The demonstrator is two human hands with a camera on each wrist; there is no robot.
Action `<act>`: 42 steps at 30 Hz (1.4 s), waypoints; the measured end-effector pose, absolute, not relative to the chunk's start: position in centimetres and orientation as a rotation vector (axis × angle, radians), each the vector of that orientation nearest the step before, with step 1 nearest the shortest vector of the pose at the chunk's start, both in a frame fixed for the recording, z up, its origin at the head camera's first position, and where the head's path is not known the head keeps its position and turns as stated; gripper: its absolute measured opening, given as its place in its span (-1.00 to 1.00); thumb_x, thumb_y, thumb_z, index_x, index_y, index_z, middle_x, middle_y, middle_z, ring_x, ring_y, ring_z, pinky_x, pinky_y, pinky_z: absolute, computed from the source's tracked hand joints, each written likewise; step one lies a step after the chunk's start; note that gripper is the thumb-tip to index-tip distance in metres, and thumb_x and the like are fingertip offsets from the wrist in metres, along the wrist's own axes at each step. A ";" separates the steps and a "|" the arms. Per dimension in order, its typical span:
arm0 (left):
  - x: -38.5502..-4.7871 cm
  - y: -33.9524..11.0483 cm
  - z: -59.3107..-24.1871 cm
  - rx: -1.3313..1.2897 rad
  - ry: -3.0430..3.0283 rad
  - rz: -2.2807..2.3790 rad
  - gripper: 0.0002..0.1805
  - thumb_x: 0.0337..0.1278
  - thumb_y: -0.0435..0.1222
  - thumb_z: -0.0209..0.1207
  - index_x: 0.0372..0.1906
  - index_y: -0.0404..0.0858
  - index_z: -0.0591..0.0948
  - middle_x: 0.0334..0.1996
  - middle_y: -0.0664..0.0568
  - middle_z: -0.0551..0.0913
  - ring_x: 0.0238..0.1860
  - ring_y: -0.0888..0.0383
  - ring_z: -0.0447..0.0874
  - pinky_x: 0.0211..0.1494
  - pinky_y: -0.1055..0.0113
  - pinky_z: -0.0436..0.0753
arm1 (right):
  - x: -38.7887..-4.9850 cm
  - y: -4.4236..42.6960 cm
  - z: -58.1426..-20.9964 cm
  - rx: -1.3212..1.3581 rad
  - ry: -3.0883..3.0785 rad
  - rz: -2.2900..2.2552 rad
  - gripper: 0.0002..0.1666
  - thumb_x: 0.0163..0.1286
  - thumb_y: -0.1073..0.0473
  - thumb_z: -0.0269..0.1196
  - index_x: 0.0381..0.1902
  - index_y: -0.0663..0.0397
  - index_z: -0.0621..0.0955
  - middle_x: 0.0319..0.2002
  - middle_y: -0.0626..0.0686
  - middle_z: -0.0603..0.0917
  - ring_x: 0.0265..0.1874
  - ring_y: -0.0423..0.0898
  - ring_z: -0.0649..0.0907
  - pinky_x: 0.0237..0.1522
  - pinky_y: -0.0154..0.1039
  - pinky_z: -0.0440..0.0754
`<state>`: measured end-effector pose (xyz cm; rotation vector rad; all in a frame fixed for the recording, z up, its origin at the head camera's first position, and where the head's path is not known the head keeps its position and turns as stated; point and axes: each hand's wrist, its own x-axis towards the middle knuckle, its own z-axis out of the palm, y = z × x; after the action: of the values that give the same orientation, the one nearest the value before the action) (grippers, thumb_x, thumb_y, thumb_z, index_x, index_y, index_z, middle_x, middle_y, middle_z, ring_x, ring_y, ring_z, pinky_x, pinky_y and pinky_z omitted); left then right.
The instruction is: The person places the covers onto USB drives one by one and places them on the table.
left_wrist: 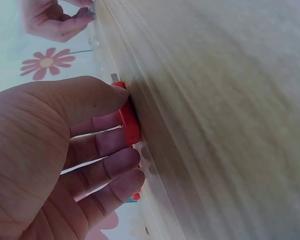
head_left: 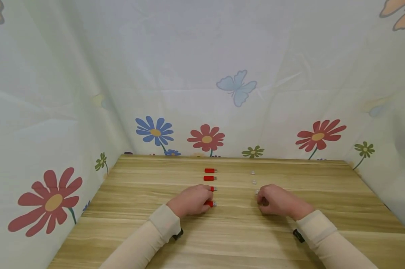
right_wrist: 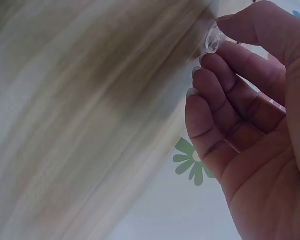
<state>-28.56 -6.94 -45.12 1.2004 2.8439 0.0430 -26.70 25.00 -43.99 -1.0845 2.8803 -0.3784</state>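
A red USB flash drive (left_wrist: 130,122) with its metal plug bare is pinched between the thumb and fingers of my left hand (head_left: 192,200), close to the tabletop. Another red flash drive (head_left: 213,188) lies just beyond that hand, partly covered by it. My right hand (head_left: 277,200) pinches a small clear plastic cap (right_wrist: 215,40) between thumb and index finger, low over the table. In the head view a clear cap (head_left: 257,192) shows at those fingertips; whether it is the same one I cannot tell.
Farther back on the wooden table (head_left: 148,168) lie two more red flash drives, the nearer flash drive (head_left: 209,178) plug to the right. Two clear caps, including a cap (head_left: 254,182), lie to their right. A flower-printed curtain (head_left: 175,93) surrounds the table's back and sides.
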 end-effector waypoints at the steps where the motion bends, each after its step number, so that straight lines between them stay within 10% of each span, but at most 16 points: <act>1: -28.6 -6.9 -45.1 1.191 2.843 0.045 -0.78 0.27 -0.16 0.35 -0.46 -0.06 0.59 -0.45 0.18 0.46 -0.44 0.24 0.38 -0.34 0.43 0.43 | -26.8 25.0 -44.1 -1.085 2.884 -0.372 -0.78 0.18 0.25 0.44 -0.55 -0.09 0.62 -0.54 -0.18 0.53 -0.52 -0.35 0.40 -0.42 -0.39 0.40; 42: -29.1 -7.9 -44.5 1.193 2.817 0.159 -0.74 0.14 -0.18 0.35 -0.57 -0.03 0.53 -0.60 0.20 0.44 -0.54 0.26 0.35 -0.45 0.44 0.34 | -26.9 24.6 -43.5 -1.098 2.933 -0.334 -0.79 0.03 0.24 0.39 -0.59 -0.17 0.57 -0.61 -0.24 0.52 -0.61 -0.38 0.40 -0.50 -0.41 0.42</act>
<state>-29.09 -7.93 -44.52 1.1926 2.8165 0.1586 -26.91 24.64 -43.53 -1.0976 2.9330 -0.3339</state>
